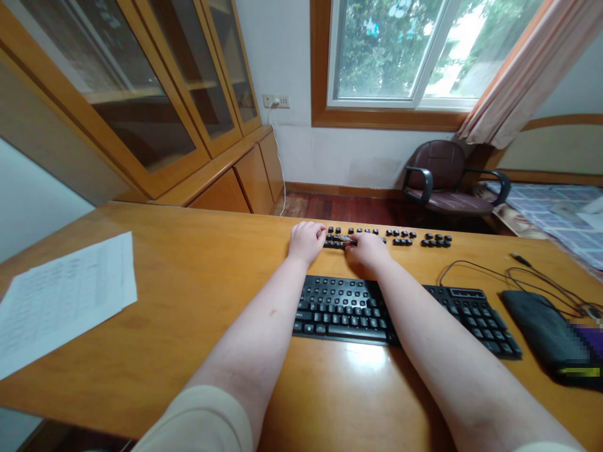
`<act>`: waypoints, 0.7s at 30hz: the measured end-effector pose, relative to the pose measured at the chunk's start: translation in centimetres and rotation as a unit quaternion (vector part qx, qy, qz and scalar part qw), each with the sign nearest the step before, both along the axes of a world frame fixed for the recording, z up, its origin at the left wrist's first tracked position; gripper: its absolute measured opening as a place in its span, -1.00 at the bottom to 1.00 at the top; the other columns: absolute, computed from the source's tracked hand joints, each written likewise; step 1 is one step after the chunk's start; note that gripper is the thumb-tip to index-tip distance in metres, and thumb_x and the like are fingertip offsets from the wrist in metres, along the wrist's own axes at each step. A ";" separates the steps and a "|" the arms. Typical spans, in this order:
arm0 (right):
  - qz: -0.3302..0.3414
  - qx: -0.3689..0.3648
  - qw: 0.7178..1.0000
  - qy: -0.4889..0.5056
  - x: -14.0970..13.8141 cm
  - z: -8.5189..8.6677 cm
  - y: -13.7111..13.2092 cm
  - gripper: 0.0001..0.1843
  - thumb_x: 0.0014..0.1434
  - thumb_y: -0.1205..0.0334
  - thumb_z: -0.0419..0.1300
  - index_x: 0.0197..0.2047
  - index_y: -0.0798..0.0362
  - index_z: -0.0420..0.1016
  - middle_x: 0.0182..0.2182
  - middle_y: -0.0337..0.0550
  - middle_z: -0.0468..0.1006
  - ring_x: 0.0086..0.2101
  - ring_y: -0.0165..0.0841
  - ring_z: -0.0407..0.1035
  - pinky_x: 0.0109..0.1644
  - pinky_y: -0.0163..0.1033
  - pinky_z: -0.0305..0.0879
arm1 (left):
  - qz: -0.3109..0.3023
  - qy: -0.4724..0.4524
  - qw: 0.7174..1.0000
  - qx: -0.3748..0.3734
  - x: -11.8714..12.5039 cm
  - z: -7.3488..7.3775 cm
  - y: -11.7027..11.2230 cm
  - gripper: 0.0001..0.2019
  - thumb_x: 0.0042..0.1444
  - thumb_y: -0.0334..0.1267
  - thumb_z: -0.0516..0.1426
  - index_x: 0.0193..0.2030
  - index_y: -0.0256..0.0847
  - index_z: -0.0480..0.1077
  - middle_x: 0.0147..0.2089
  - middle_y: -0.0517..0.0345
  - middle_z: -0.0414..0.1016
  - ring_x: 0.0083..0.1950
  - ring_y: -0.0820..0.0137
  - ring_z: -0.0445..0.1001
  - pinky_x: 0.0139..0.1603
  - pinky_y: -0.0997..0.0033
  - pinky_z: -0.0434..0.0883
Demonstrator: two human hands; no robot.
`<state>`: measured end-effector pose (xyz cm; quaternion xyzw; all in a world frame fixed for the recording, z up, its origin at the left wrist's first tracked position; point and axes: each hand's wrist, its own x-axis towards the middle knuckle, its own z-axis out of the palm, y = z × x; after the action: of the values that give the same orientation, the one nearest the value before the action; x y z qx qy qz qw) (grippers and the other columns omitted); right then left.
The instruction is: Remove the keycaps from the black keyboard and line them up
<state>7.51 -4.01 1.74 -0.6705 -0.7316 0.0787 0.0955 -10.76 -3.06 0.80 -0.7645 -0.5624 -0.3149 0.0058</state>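
Note:
At the far edge of the desk, rows of loose black keycaps lie in groups. My right hand is closed on a small silvery metal tool, which points left over the keycaps; its exact kind is too small to tell. Beside its tip, my left hand rests at the left end of the rows with fingers curled together; whatever they pinch is hidden. Under my forearms lies a black keyboard. Its upper rows show bare key posts, while the lower rows and number pad still carry their caps.
Printed sheets lie on the left of the wooden desk. To the right are a black pouch and a coiled cable. Beyond the desk stand a glass-door cabinet and an armchair.

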 end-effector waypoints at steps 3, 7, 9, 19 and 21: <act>0.009 0.013 1.000 0.019 0.1 0.0 0.0 -0.75 0.03 0.15 0.16 -0.22 -0.01 0.55 -0.26 -0.06 0.58 -0.26 -0.25 0.42 -0.23 -0.28 0.25 | -0.001 -0.001 1.000 0.003 0.0 0.0 0.0 -0.83 0.15 -0.23 0.04 -0.27 -0.13 0.45 -0.32 0.14 0.48 -0.20 0.30 0.35 -0.13 0.29 0.20; 0.025 0.027 0.999 0.039 0.2 -0.3 0.1 -0.71 -0.01 0.19 0.20 -0.16 -0.04 0.53 -0.21 -0.09 0.56 -0.20 -0.24 0.40 -0.18 -0.27 0.25 | -0.002 -0.002 1.000 -0.004 -0.1 0.0 0.1 -0.83 0.15 -0.23 0.04 -0.27 -0.13 0.45 -0.33 0.14 0.48 -0.20 0.31 0.35 -0.14 0.29 0.20; 0.028 0.025 0.998 0.046 0.2 -0.4 0.2 -0.69 -0.01 0.19 0.21 -0.14 -0.04 0.51 -0.21 -0.10 0.56 -0.20 -0.24 0.40 -0.17 -0.27 0.24 | -0.005 -0.004 1.000 -0.005 -0.1 0.0 0.1 -0.82 0.16 -0.23 0.03 -0.26 -0.14 0.45 -0.33 0.14 0.48 -0.20 0.31 0.35 -0.13 0.29 0.20; 0.024 0.026 0.998 0.048 0.2 -0.7 0.4 -0.71 0.00 0.19 0.18 -0.15 -0.03 0.50 -0.23 -0.09 0.57 -0.23 -0.23 0.41 -0.20 -0.26 0.24 | -0.008 -0.008 1.000 -0.002 -0.1 -0.1 0.1 -0.81 0.16 -0.22 0.02 -0.25 -0.14 0.45 -0.33 0.13 0.47 -0.20 0.31 0.35 -0.12 0.29 0.20; 0.027 0.022 0.998 0.046 0.2 -0.6 0.3 -0.73 0.00 0.19 0.17 -0.18 -0.02 0.51 -0.24 -0.09 0.57 -0.23 -0.24 0.40 -0.21 -0.27 0.24 | -0.008 -0.004 1.000 -0.005 -0.1 -0.1 0.1 -0.80 0.17 -0.22 0.01 -0.25 -0.14 0.45 -0.32 0.12 0.47 -0.20 0.31 0.34 -0.13 0.29 0.21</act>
<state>7.75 -3.71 1.16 -0.6442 -0.7454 0.0964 0.1417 -10.84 -2.91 0.66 -0.7679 -0.5579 -0.3146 -0.0028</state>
